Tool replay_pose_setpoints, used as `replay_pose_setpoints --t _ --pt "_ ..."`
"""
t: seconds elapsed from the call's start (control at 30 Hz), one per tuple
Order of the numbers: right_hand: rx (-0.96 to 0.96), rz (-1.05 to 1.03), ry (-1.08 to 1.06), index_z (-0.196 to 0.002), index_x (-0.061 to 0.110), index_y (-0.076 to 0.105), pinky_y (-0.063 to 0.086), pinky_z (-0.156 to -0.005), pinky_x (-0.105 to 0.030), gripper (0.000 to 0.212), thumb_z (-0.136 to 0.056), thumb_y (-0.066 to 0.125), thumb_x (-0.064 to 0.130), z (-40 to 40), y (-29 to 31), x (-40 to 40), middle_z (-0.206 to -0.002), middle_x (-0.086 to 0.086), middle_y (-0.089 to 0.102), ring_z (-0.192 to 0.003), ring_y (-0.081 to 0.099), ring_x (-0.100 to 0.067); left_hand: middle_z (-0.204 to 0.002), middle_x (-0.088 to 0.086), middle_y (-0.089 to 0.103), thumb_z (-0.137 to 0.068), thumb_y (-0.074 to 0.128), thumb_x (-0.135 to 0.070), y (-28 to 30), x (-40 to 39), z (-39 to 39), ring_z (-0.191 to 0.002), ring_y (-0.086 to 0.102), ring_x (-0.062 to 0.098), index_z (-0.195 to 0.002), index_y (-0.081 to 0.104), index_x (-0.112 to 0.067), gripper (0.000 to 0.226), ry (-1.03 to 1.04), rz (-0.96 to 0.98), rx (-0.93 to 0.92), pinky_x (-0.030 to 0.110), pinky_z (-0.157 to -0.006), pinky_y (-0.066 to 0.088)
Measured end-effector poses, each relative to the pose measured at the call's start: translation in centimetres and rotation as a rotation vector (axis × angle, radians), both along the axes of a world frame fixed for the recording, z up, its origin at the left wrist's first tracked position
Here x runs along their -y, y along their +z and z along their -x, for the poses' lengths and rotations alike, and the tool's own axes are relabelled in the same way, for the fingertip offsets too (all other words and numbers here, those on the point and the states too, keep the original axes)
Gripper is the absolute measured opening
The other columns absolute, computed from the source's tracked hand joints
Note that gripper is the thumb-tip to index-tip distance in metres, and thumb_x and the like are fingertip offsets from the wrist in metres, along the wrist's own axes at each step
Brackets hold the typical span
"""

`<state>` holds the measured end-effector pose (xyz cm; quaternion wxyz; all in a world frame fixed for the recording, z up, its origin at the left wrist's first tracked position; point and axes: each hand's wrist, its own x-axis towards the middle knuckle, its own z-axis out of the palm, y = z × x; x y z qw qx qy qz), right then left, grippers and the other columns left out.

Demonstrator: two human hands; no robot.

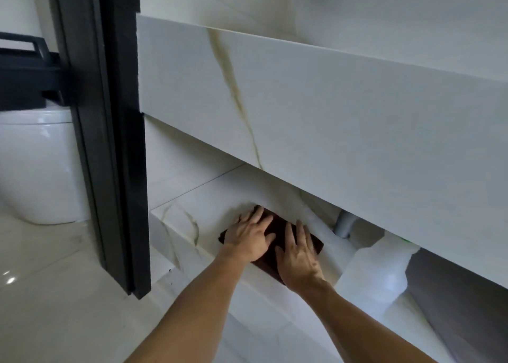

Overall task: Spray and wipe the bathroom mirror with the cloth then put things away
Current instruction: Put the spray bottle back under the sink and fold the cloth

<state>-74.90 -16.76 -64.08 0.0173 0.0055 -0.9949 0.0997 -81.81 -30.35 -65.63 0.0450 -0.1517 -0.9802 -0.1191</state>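
On the low marble ledge [176,225] under the vanity front [330,120], we have both hands flat on the dark cloth [277,232]. The left hand [251,236] lies with fingers straight and spread over the cloth's left part. The right hand [298,252] presses the same way on its right part. The two sit just beside each other, palms down, gripping nothing. The cloth looks folded and lies flat on the ledge, left of the grey drain pipe [343,225].

Risks, as we judge them:
- The cloth's near edge sits close to the ledge lip. If we lift off unevenly it could drag forward and drop to the floor.
- The ledge looks glossy, so a sideways push may slide the cloth rather than smooth it.
- A damp cloth stored folded may stay wet and mark the stone. We cannot tell whether it is damp.
- Our heads are low under the overhang, so rising carelessly risks a knock.

Hard to make out:
- The mirror is out of view, so we cannot check the wiping.
- No spray bottle is clearly seen. A pale translucent shape with a green spot [379,269] stands to the right under the overhang, blurred, and we cannot name it.
- Our hands hide most of the cloth.
- The far back of the recess is in shadow.
- At left, the dark door frame [110,142] cuts off the toilet [38,164].
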Motion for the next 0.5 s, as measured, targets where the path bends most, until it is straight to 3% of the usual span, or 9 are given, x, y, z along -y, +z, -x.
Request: replay_pose_setpoints --t 0.13,0.5 --pt "0.087 -0.031 -0.035 -0.16 0.011 0.0 -0.001 -0.125 -0.04 0.074 -0.104 0.019 0.055 0.1 -2.4 0.1 -0.168 -0.015 -0.004 -0.156 -0.006 -0.028 -0.168 -0.004 -0.009 -0.1 0.017 -0.064 -0.4 0.2 0.2 -0.154 -0.012 0.016 -0.158 0.005 -0.041 0.063 0.036 0.094 0.16 0.047 -0.124 -0.007" --pt "0.116 -0.071 0.001 -0.16 0.011 -0.003 -0.001 -0.126 -0.039 0.076 -0.104 0.017 0.057 -0.6 -2.3 -0.6 -0.168 -0.015 -0.007 -0.155 -0.008 -0.028 -0.167 -0.004 -0.015 -0.098 0.013 -0.068 0.4 0.7 -1.9 -0.154 -0.016 0.018 -0.157 -0.001 -0.042 0.066 0.101 0.11 0.211 0.049 -0.123 -0.013"
